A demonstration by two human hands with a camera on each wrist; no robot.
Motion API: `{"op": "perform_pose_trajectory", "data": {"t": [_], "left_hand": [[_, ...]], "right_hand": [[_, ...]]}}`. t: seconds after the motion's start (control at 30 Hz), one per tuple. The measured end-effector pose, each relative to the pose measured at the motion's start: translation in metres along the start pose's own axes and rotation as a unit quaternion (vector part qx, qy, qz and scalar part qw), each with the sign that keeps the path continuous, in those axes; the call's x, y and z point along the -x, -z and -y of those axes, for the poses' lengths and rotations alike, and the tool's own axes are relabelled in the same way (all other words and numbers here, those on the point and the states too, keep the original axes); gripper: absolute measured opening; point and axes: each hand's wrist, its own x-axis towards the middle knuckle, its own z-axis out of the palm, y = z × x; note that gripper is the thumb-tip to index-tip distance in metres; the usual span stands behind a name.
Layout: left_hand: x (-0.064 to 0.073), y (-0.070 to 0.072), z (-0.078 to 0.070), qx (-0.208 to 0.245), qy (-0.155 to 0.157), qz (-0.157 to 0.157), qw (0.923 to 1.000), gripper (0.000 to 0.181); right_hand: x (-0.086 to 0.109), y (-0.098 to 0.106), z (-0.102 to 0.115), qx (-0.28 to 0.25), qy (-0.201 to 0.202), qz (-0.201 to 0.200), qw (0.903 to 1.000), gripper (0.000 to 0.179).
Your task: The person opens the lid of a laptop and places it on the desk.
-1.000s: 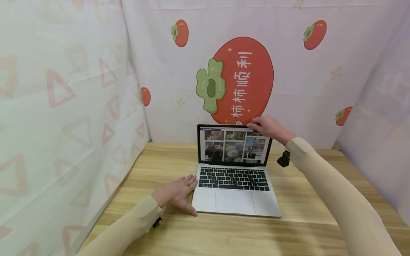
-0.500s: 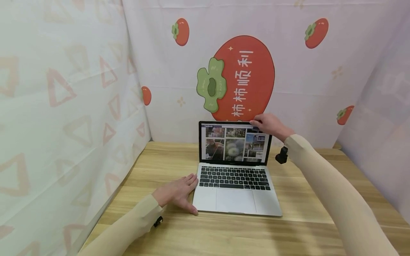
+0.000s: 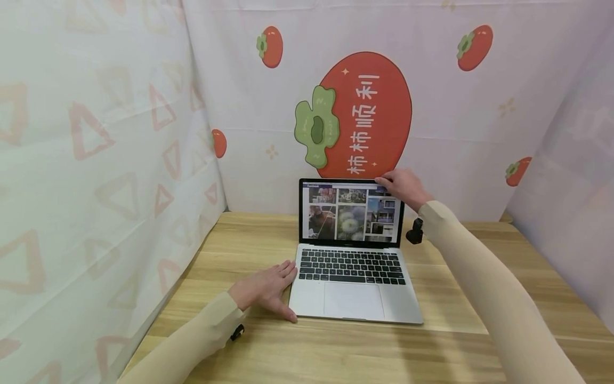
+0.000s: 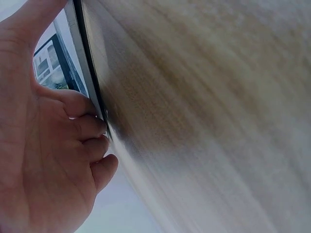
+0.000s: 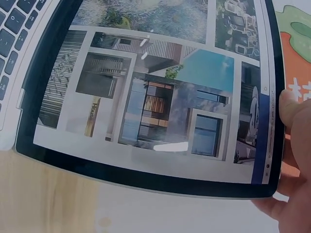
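An open silver laptop (image 3: 352,301) sits on the wooden table (image 3: 455,277), its screen (image 3: 350,213) showing a grid of photos. My right hand (image 3: 394,184) pinches the lid's top edge near its right corner. In the right wrist view the thumb of my right hand (image 5: 293,109) lies on the bezel of the screen (image 5: 160,97). My left hand (image 3: 266,288) rests flat on the table, fingers against the left side of the laptop base and thumb by its front corner. The left wrist view shows the fingers of my left hand (image 4: 73,145) pressed to the laptop's edge (image 4: 90,73).
Printed cloth walls with a large persimmon picture (image 3: 355,114) close in the table on the left, back and right. Bare table (image 3: 336,352) lies in front of the laptop and to its right. The keyboard (image 3: 350,266) is uncovered.
The lid has tilted further back, its top edge rising a little, and my right hand went with it. My left hand has stayed put.
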Motion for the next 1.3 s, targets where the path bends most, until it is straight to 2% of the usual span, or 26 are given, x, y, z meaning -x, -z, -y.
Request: {"op": "perform_pose_trajectory", "data": {"t": [0.37, 0.63, 0.8, 0.93, 1.3], "left_hand": [[0.002, 0.003, 0.000, 0.008, 0.000, 0.001, 1.0000, 0.130], [-0.001, 0.005, 0.000, 0.001, -0.005, -0.008, 1.0000, 0.129], [-0.004, 0.005, -0.002, -0.001, -0.006, -0.006, 1.0000, 0.130], [-0.004, 0.005, -0.003, -0.006, -0.005, -0.002, 1.0000, 0.129], [-0.007, 0.006, -0.004, 0.016, 0.001, 0.012, 0.9998, 0.130]], "right_hand": [[-0.004, -0.008, -0.010, 0.008, -0.068, -0.018, 0.9975, 0.042], [-0.010, -0.017, -0.023, 0.009, -0.091, -0.037, 0.9951, 0.041], [-0.009, -0.019, -0.030, 0.006, -0.052, -0.039, 0.9979, 0.035], [-0.004, -0.016, -0.036, 0.004, -0.016, -0.035, 0.9992, 0.038], [0.020, 0.003, -0.050, 0.005, -0.006, -0.034, 0.9994, 0.044]]}}
